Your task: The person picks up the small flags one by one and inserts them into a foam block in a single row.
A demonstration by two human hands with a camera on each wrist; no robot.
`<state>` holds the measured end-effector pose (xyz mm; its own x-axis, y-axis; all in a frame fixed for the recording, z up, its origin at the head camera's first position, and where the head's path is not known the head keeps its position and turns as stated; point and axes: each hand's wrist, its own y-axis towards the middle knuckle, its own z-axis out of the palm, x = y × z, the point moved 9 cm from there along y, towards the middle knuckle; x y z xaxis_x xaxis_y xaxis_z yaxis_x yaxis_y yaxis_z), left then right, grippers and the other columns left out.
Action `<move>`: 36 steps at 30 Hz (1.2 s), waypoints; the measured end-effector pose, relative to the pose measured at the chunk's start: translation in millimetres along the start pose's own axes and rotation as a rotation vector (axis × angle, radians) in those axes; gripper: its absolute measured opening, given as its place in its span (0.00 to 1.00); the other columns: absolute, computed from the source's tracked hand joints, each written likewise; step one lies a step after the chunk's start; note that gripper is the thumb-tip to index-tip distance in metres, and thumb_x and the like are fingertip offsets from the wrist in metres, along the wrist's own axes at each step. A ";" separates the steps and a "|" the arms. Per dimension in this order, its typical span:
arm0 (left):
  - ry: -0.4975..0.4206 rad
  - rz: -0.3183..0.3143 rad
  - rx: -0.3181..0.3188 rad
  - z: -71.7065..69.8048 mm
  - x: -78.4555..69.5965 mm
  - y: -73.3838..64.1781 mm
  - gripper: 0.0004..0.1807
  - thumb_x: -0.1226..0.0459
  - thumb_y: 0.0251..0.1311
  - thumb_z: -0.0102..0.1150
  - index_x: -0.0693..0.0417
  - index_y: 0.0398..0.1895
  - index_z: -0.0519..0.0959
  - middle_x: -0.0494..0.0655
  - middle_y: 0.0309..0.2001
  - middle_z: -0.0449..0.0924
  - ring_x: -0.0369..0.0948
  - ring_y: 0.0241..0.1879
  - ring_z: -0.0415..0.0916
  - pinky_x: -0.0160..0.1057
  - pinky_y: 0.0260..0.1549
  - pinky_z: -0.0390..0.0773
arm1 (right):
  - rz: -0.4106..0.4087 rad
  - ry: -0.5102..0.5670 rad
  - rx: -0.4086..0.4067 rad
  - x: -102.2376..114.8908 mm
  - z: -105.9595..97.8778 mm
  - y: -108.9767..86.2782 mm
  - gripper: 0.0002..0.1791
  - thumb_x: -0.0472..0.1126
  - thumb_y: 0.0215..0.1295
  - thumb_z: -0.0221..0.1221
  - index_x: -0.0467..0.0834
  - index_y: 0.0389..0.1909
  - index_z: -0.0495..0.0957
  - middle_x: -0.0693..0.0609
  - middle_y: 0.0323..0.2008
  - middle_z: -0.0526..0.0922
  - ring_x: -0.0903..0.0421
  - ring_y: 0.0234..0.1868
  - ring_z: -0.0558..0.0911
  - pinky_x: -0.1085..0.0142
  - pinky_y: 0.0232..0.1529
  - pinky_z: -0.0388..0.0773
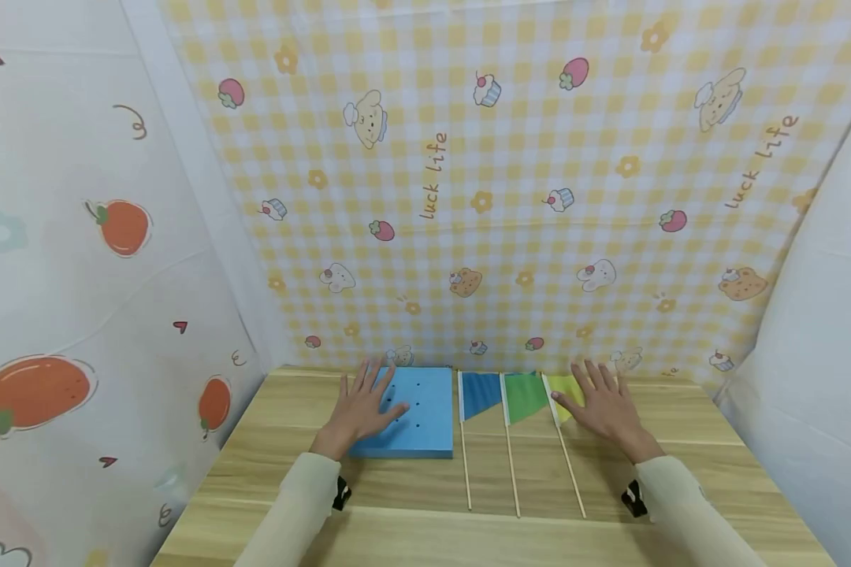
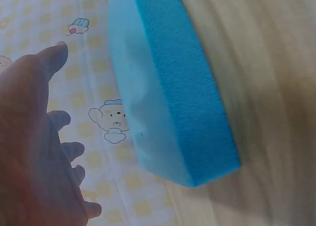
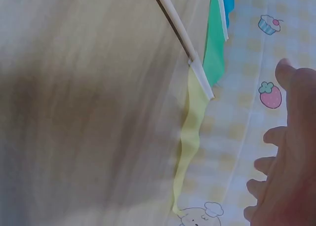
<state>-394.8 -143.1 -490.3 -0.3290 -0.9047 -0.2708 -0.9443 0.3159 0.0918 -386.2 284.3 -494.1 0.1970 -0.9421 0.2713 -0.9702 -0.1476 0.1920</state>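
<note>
My left hand (image 1: 360,409) is spread over the left part of a light blue foam block (image 1: 432,433) with small dark holes in its top. In the left wrist view, space shows between the fingers and the block (image 2: 197,112). To the block's right lie three triangular flags on thin wooden sticks: blue (image 1: 478,394), green (image 1: 525,398) and yellow (image 1: 570,386). With fingers spread, my right hand (image 1: 606,411) hovers at the yellow flag, partly covering it in the head view. The right wrist view shows that hand apart from the yellow flag (image 3: 193,132). Both hands hold nothing.
Everything lies on a wood-grain table (image 1: 397,535). Behind it hangs a yellow checked cloth (image 1: 510,157) with cartoon prints. White printed cloth (image 1: 57,299) closes the left side, and a plain white sheet (image 1: 815,315) the right.
</note>
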 end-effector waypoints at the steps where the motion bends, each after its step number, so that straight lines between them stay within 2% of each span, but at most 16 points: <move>1: -0.002 -0.001 0.004 1.2 0.3 -1.7 0.47 0.36 0.75 0.52 0.46 0.88 0.53 0.54 0.88 0.40 0.59 0.87 0.34 0.76 0.79 0.36 | -0.006 -0.002 -0.006 0.6 0.2 -1.0 0.49 0.68 0.78 0.52 0.34 0.82 0.59 0.26 0.81 0.57 0.23 0.81 0.55 0.26 0.79 0.42; 6: -0.017 -0.007 0.023 6.3 1.6 -9.1 0.47 0.36 0.75 0.52 0.47 0.88 0.54 0.56 0.88 0.42 0.60 0.87 0.35 0.75 0.79 0.38 | -0.012 0.020 -0.022 4.0 2.2 -8.8 0.44 0.63 0.80 0.54 0.31 0.79 0.62 0.24 0.75 0.67 0.22 0.73 0.68 0.26 0.72 0.63; 11: -0.039 -0.006 0.026 9.5 1.5 -16.1 0.46 0.37 0.76 0.53 0.48 0.87 0.54 0.58 0.87 0.46 0.60 0.87 0.37 0.74 0.80 0.41 | 0.009 0.071 -0.015 4.8 5.7 -17.6 0.38 0.58 0.81 0.56 0.27 0.72 0.70 0.23 0.66 0.76 0.22 0.64 0.76 0.30 0.61 0.76; 14: -0.059 0.003 0.019 12.0 -0.1 -21.0 0.45 0.40 0.76 0.55 0.51 0.86 0.57 0.61 0.86 0.49 0.63 0.86 0.40 0.74 0.80 0.43 | 0.018 0.105 0.017 4.8 9.6 -21.3 0.35 0.55 0.81 0.58 0.25 0.66 0.74 0.26 0.58 0.82 0.26 0.57 0.82 0.34 0.53 0.83; 17: -0.063 0.014 0.021 16.3 -1.4 -25.8 0.44 0.41 0.76 0.56 0.54 0.85 0.59 0.63 0.86 0.50 0.64 0.86 0.42 0.73 0.80 0.45 | 0.037 0.138 0.063 3.2 16.5 -23.8 0.30 0.52 0.79 0.60 0.26 0.59 0.78 0.33 0.48 0.87 0.37 0.46 0.87 0.42 0.45 0.87; 20: -0.064 0.024 0.030 20.8 -3.0 -30.6 0.45 0.40 0.76 0.56 0.56 0.85 0.60 0.63 0.85 0.51 0.64 0.85 0.44 0.72 0.80 0.48 | 0.055 0.183 0.103 2.4 24.2 -27.6 0.24 0.51 0.78 0.62 0.30 0.49 0.82 0.43 0.38 0.88 0.49 0.36 0.86 0.52 0.37 0.85; 23: -0.071 0.036 0.039 26.4 -3.6 -33.5 0.45 0.40 0.76 0.55 0.56 0.85 0.59 0.63 0.86 0.50 0.64 0.86 0.43 0.70 0.80 0.50 | 0.069 0.209 0.123 2.6 31.0 -31.8 0.19 0.52 0.76 0.64 0.38 0.39 0.80 0.50 0.31 0.83 0.55 0.31 0.79 0.59 0.31 0.77; 26: -0.084 0.038 0.051 31.8 -4.0 -36.1 0.45 0.40 0.76 0.55 0.55 0.85 0.59 0.62 0.86 0.49 0.63 0.86 0.43 0.68 0.81 0.51 | 0.097 0.230 0.146 3.7 36.6 -35.2 0.18 0.53 0.74 0.65 0.43 0.32 0.76 0.53 0.27 0.78 0.56 0.28 0.74 0.63 0.29 0.70; 32: -0.093 0.034 0.059 37.4 -5.3 -40.8 0.44 0.41 0.76 0.56 0.55 0.84 0.61 0.63 0.85 0.51 0.62 0.86 0.45 0.67 0.81 0.53 | 0.143 0.233 0.162 4.9 41.6 -37.4 0.19 0.53 0.69 0.69 0.45 0.27 0.76 0.54 0.25 0.79 0.56 0.27 0.75 0.63 0.27 0.71; 36: -0.083 0.025 0.068 39.9 -4.4 -42.4 0.43 0.40 0.76 0.56 0.53 0.84 0.63 0.62 0.85 0.52 0.62 0.85 0.48 0.67 0.81 0.53 | 0.113 0.232 0.146 4.1 43.0 -36.6 0.19 0.52 0.66 0.70 0.45 0.26 0.76 0.53 0.24 0.79 0.56 0.25 0.75 0.63 0.26 0.70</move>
<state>-353.2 -141.1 -531.2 -0.3480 -0.8704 -0.3482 -0.9327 0.3590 0.0350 -355.9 272.9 -540.6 0.0970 -0.8634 0.4950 -0.9946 -0.1029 0.0154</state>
